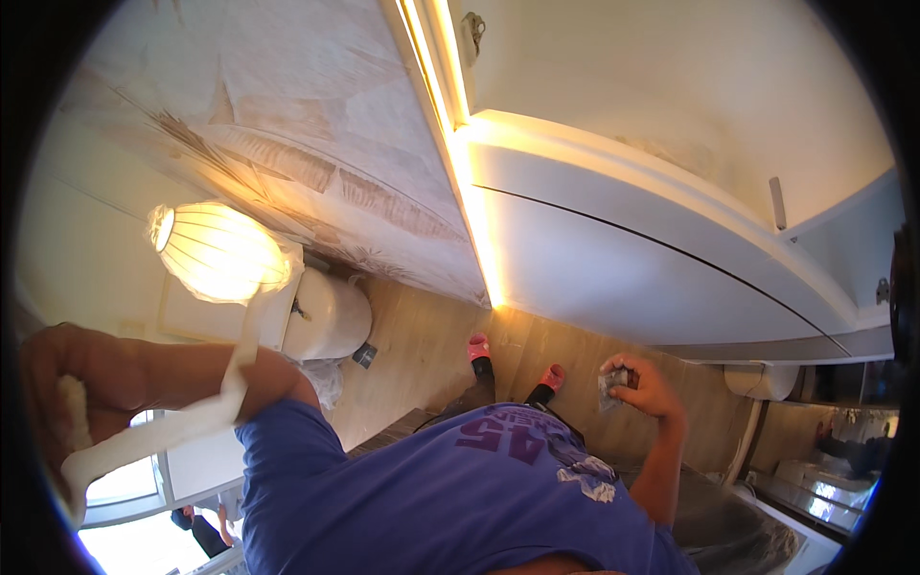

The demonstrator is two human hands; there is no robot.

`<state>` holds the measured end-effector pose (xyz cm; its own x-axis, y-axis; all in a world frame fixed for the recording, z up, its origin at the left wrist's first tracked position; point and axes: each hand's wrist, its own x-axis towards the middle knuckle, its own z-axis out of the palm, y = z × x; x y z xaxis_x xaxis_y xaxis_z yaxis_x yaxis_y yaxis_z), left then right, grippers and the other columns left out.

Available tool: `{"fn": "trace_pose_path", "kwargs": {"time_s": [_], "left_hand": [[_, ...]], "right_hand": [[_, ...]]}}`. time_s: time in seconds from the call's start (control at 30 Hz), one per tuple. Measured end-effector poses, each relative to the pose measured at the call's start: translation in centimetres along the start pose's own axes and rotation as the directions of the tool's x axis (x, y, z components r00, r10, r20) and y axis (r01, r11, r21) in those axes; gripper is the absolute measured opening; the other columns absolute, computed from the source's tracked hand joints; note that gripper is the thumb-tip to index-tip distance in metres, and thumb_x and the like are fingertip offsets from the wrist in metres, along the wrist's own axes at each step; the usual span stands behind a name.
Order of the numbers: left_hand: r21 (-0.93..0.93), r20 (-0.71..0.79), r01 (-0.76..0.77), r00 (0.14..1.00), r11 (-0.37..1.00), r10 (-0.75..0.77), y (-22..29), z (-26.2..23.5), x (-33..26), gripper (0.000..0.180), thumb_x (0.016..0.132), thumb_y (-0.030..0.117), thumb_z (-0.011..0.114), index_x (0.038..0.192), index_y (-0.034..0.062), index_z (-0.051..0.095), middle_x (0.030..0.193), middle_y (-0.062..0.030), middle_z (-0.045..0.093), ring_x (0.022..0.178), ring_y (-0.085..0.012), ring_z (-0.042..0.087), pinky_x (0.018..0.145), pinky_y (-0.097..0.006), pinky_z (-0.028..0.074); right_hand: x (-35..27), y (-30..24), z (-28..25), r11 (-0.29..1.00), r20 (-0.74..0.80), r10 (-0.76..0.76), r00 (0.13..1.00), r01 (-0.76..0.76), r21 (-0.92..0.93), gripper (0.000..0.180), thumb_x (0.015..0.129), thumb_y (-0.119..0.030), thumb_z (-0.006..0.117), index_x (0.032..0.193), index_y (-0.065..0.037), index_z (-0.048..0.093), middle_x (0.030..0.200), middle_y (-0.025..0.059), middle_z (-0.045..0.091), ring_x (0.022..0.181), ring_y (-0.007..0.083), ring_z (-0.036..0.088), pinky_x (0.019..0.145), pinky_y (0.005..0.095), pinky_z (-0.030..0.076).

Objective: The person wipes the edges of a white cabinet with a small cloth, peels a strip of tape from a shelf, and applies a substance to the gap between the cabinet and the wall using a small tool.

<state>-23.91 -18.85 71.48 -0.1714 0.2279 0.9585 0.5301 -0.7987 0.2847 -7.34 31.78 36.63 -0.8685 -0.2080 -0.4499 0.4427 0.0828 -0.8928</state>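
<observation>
A wood-plank floor [422,345] is seen at centre. A patterned wall [287,144] fills the upper left, edged by a bright light strip [450,125]. A lit ribbed lamp [216,251] is located at left, and a white curved cabinet [632,259] at right.

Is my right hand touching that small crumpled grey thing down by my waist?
Touching. The head view shows the right hand with its fingers curled around the small crumpled grey piece, with no gap between them.

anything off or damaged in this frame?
Nothing looks damaged or spilled. The right hand holds a small crumpled grey piece; the left hand, raised near the lit lamp, grips a white strip.
</observation>
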Motion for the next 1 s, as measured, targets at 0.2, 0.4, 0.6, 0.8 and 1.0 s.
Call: {"fn": "trace_pose_path", "kwargs": {"time_s": [0.2,0.4,0.6,0.8,1.0], "left_hand": [[-0.283,-0.400,0.389,0.783,0.877,-0.476,-8.4,-1.9,-13.9,0.018,0.085,0.023,0.077,0.086,0.0090,0.066,0.091,-0.0069,0.064,0.082,-0.0211,0.057,0.074,-0.036,0.044],[-0.556,-0.317,0.773,0.143,0.306,-0.938,-13.2,2.9,-30.3,0.017,0.093,0.018,0.078,0.097,0.0052,0.068,0.092,-0.0071,0.066,0.082,-0.0160,0.060,0.077,-0.032,0.049],[-0.590,-0.047,0.797,-0.191,-0.127,-0.981,-13.9,6.5,-46.3,0.014,0.097,0.018,0.073,0.099,0.0055,0.068,0.094,-0.0037,0.067,0.084,-0.0134,0.063,0.079,-0.029,0.050],[-0.722,-0.118,0.680,-0.299,-0.125,-0.947,-11.9,7.3,-54.5,0.014,0.101,0.020,0.071,0.101,0.0071,0.068,0.091,-0.0021,0.066,0.081,-0.0129,0.062,0.074,-0.030,0.051],[-0.734,-0.348,0.679,-0.397,-0.016,-0.849,-8.9,4.8,-56.4,0.015,0.100,0.020,0.072,0.099,0.0053,0.069,0.084,-0.0030,0.066,0.076,-0.0131,0.062,0.069,-0.031,0.051]], "right_hand": [[0.7,-10.7,1.6,0.896,-0.147,-0.275,0.950,0.198,-0.396,0.028,0.087,0.007,0.066,0.112,-0.003,0.072,0.093,0.0035,0.069,0.084,0.0125,0.065,0.078,0.0290,0.053],[2.4,-23.9,2.7,0.627,-0.154,-0.673,0.724,0.446,-0.639,0.026,0.090,0.009,0.062,0.111,-0.002,0.073,0.098,0.0070,0.071,0.083,0.0160,0.065,0.078,0.0301,0.054],[7.1,-30.4,3.3,0.115,0.013,-0.788,0.615,0.167,-0.979,0.031,0.091,0.007,0.064,0.119,-0.005,0.069,0.099,0.0121,0.070,0.084,0.0284,0.065,0.077,0.0363,0.054],[10.0,-30.2,3.1,0.018,0.072,-0.805,0.589,0.146,-0.989,0.031,0.091,0.000,0.069,0.122,-0.008,0.067,0.095,0.0128,0.072,0.085,0.0290,0.068,0.078,0.0401,0.055],[11.8,-30.5,4.3,0.190,-0.026,-0.771,0.636,0.192,-0.963,0.028,0.089,-0.007,0.074,0.116,-0.007,0.067,0.089,0.0129,0.073,0.077,0.0297,0.068,0.073,0.0396,0.055]]}}
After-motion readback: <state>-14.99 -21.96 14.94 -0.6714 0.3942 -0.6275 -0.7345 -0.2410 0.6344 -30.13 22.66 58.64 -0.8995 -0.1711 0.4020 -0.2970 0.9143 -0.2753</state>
